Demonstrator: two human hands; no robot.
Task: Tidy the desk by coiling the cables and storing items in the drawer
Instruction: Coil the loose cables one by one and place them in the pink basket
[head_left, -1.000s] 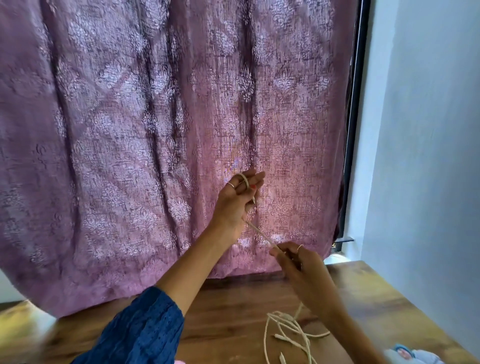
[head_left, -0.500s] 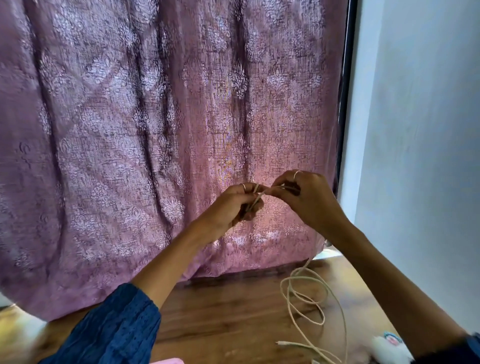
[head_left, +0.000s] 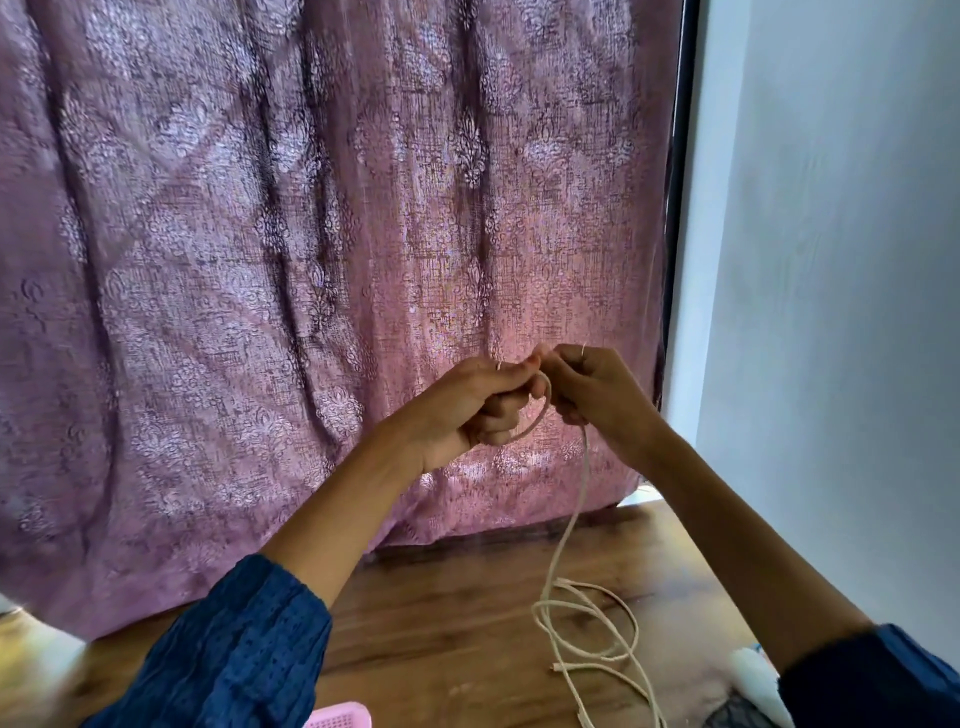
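A thin cream cable (head_left: 575, 512) hangs from my raised hands down to the wooden desk (head_left: 441, 613), where the rest of it lies in loose loops. My left hand (head_left: 470, 405) grips a small loop of the cable, which curves out below its curled fingers. My right hand (head_left: 592, 387) touches the left one at the fingertips and pinches the cable just above the hanging strand. Both hands are held up in front of the curtain, above the desk's far edge.
A mauve patterned curtain (head_left: 311, 260) hangs behind the desk. A pale wall (head_left: 841, 312) stands close on the right. A pink perforated object (head_left: 340, 717) peeks in at the bottom edge. A white object (head_left: 756, 675) lies by my right sleeve.
My right hand rose from near the desk up to my left hand, bringing the cable with it. The hands now meet, a loop has formed in the left hand, and less cable lies on the desk.
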